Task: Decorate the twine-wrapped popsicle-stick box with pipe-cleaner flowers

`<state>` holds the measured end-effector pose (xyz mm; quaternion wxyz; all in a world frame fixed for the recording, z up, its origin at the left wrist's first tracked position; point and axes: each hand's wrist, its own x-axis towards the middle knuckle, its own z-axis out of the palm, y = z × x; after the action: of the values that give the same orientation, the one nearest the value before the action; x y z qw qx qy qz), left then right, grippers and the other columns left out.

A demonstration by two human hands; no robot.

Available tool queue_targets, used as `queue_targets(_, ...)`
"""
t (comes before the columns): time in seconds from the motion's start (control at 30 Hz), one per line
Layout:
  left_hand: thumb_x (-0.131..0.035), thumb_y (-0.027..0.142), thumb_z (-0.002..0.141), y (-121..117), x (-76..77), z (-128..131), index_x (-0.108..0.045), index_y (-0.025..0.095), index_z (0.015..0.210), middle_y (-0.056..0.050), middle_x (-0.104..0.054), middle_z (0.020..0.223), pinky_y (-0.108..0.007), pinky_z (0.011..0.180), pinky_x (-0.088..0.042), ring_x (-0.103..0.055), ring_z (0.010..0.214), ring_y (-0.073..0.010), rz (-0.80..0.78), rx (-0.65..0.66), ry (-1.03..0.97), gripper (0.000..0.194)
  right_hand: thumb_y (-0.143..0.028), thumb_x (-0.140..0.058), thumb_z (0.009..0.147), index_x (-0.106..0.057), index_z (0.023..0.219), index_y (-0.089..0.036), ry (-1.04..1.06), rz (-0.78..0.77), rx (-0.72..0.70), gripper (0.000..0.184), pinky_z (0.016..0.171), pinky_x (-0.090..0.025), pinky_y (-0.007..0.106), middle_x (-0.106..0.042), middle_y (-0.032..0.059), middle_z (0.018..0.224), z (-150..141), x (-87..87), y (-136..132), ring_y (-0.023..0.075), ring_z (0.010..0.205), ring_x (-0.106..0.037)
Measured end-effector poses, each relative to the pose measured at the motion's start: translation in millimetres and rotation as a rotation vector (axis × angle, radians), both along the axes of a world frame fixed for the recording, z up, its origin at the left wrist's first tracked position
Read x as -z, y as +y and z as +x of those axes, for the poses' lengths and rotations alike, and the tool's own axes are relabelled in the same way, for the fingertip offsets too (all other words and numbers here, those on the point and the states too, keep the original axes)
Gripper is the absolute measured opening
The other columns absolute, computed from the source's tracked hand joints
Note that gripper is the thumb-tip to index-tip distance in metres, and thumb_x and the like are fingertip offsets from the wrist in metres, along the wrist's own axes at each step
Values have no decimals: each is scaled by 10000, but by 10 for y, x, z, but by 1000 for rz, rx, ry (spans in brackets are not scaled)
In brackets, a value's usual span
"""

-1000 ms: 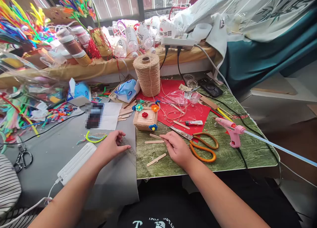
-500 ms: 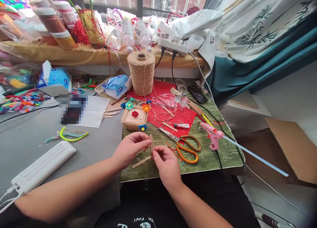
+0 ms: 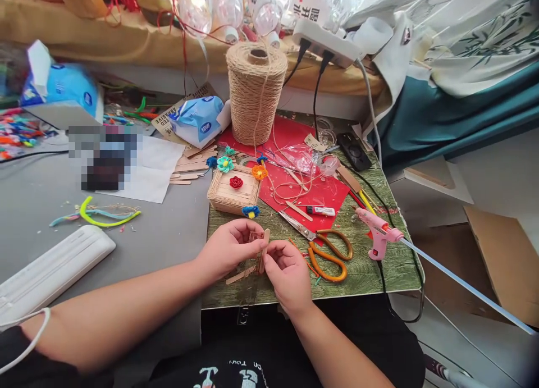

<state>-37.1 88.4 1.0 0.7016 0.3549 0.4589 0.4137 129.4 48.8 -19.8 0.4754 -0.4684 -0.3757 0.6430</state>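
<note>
My left hand (image 3: pixel 229 247) pinches the upper part of a wooden craft stick (image 3: pixel 265 243) between thumb and fingers. Lower down, the thumb and fingers of my right hand (image 3: pixel 291 275) are closed on the same stick. A clear strip with markings, seemingly a ruler (image 3: pixel 249 295), runs beneath the hands and past the table's front edge; fingers cover part of it. Another craft stick (image 3: pixel 238 277) with a splintered-looking end lies just below my left hand. Behind the hands stands a twine-wrapped stick box (image 3: pixel 227 200) with a red flower (image 3: pixel 236 182) on top and other flowers around it.
Orange-handled scissors (image 3: pixel 330 256) lie right of my right hand, and a pink glue gun (image 3: pixel 381 233) with a long glue stick rests farther right. A twine spool (image 3: pixel 256 96) stands behind the box. Loose craft sticks (image 3: pixel 191 166) and a white power bank-like bar (image 3: pixel 54 264) lie left.
The view has shifted closer and lower, so the table things appear larger. Both hands keep their hold on the stick, and the clear strip beneath them shows more plainly.
</note>
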Motion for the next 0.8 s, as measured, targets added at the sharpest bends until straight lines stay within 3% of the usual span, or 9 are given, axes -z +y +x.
queue_targets(0.63,-908,347,757,-25,-37,81,-623,164,865,13,-658,839,-242,713,-501,-602,734,-104,-39,26,-50,356,-487,-815,888,-658,867,-217,-35,-14,15,313,590,-549,271,-647,-18,723,-18,-4,-6,131,603,-613)
queue_targets(0.8,-869,402,805,-12,-3,34,-635,183,975,-26,-707,941,-306,773,-561,-670,815,-157,23,86,97,363,-407,-829,888,-680,890,-207,-113,-6,-61,249,607,-520,261,-648,-19,734,147,-74,40,120,619,-590)
